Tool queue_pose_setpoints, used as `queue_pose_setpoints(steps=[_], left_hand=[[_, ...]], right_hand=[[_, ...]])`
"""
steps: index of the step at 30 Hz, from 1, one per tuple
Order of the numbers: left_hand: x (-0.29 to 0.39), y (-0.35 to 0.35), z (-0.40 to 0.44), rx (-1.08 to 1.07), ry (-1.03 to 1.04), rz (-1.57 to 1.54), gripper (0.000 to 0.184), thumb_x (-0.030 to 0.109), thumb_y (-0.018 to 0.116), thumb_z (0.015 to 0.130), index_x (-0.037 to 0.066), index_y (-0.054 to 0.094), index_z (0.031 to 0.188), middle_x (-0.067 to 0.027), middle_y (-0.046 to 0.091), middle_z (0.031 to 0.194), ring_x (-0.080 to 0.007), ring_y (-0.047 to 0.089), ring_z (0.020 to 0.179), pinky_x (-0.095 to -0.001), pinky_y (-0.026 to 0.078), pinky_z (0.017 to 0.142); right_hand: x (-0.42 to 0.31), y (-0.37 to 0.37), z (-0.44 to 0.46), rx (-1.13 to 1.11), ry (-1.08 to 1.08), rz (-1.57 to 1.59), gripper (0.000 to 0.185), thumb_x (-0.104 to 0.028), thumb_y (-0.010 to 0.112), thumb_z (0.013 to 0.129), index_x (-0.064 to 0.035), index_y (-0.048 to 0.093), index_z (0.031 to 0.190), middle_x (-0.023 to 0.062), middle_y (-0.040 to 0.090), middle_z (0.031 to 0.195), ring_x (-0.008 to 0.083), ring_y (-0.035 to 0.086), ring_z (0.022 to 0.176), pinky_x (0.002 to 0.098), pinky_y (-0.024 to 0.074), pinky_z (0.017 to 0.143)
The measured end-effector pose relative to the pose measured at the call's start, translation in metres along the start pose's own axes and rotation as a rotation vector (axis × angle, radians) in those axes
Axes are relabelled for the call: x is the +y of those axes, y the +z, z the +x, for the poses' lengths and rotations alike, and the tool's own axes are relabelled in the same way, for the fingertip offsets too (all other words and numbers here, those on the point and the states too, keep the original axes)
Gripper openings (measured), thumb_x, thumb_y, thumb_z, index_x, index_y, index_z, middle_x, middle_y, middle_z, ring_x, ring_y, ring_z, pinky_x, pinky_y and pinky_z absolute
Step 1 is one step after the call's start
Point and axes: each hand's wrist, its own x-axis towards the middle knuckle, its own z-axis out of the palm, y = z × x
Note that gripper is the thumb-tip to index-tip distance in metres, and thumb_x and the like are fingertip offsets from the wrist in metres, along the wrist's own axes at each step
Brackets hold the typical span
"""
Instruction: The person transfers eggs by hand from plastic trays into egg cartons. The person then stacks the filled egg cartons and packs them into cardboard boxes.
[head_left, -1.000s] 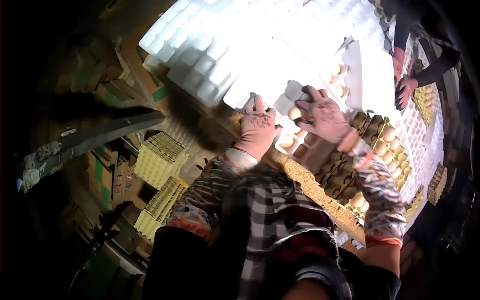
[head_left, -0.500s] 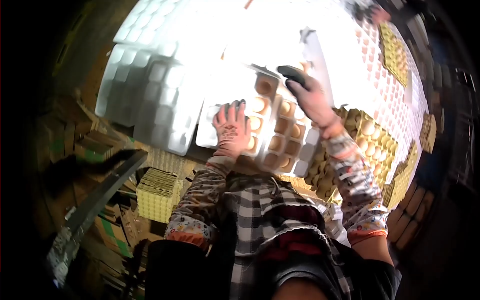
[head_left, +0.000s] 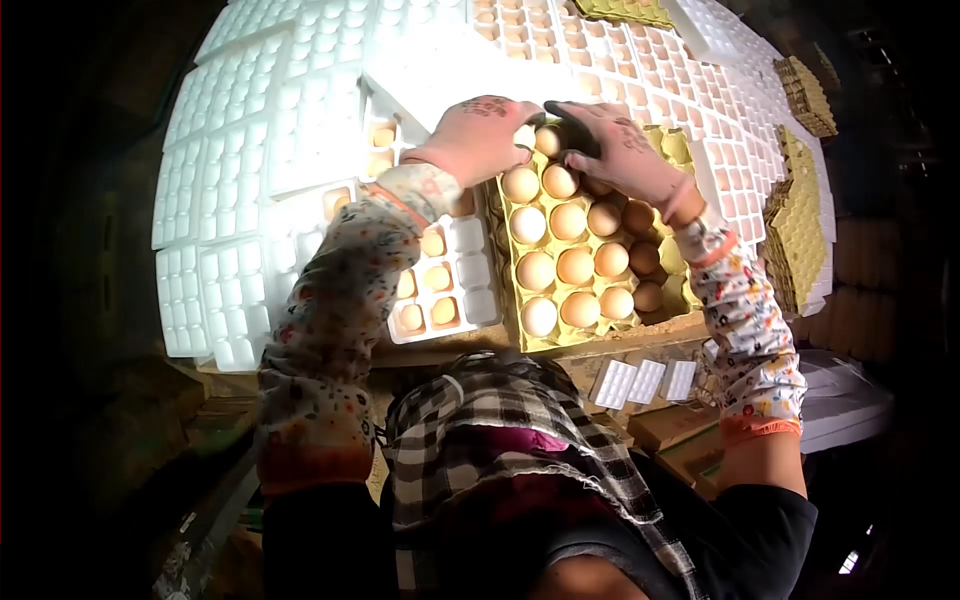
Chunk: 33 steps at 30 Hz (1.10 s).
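Head view: see left hand (head_left: 482, 138) and right hand (head_left: 627, 152), both curled, at far edge of yellow tray (head_left: 560, 338), egg (head_left: 548, 142) between, can't tell if gripped; more eggs (head_left: 568, 221) in rows, near surface's (head_left: 655, 330) front edge.

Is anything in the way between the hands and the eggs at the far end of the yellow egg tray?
Nothing visible is. The left hand and right hand are right at the eggs there, and no lid covers the yellow egg tray.
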Motion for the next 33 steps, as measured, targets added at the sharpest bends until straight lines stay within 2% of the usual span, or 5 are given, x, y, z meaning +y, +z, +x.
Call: queue_pose_setpoints(steps=[7,17,22,27,33], left_hand=[[-0.002,-0.025,-0.041,-0.025,-0.387,-0.942,0.04,0.03,0.066,0.086,0.002,0.062,0.113,-0.0096,0.063,0.099,-0.0194,0.063,0.092,-0.0309,0.052,0.08],[0.022,-0.007,-0.082,0.158,-0.345,-1.482,0.05,0.023,0.064,0.082,0.004,0.054,0.128,-0.0123,0.063,0.097,-0.0189,0.065,0.079,-0.0283,0.054,0.069],[0.053,0.009,-0.076,-0.152,-0.075,0.324,0.057,0.044,0.074,0.076,0.014,0.062,0.123,-0.021,0.049,0.134,-0.0281,0.055,0.116,-0.045,0.045,0.101],[0.049,0.024,-0.097,-0.048,-0.08,0.176,0.06,0.056,0.055,0.088,0.014,0.048,0.13,-0.0271,0.032,0.138,-0.0407,0.045,0.123,-0.0568,0.045,0.097],[-0.082,-0.004,-0.272,0.248,-0.138,0.079,0.06,0.041,0.08,0.07,0.007,0.062,0.115,-0.0264,0.045,0.127,-0.0321,0.054,0.108,-0.044,0.049,0.093]], right_hand=[[0.032,-0.02,-0.007,0.042,0.295,1.313,0.029,-0.023,0.051,0.095,-0.0016,0.062,0.111,0.0067,0.065,0.099,0.0131,0.061,0.088,0.0267,0.0505,0.078],[0.0,-0.052,-0.003,-0.623,0.502,0.855,0.03,-0.019,0.059,0.088,0.0001,0.065,0.11,0.0069,0.061,0.079,0.0054,0.054,0.066,0.0193,0.0443,0.057],[0.003,-0.049,-0.031,-0.509,0.41,0.949,0.041,-0.021,0.066,0.088,-0.0052,0.055,0.125,0.0043,0.063,0.089,0.0099,0.06,0.075,0.0205,0.0467,0.061],[-0.074,-0.009,-0.034,-0.445,-0.063,-0.548,0.054,-0.025,0.078,0.069,-0.0094,0.06,0.118,0.0149,0.049,0.129,0.0301,0.057,0.108,0.0402,0.0499,0.09],[-0.103,-0.026,-0.007,-0.387,0.26,-0.155,0.045,-0.016,0.077,0.071,-0.0047,0.065,0.113,0.0128,0.058,0.118,0.0299,0.06,0.104,0.0379,0.0491,0.092]])
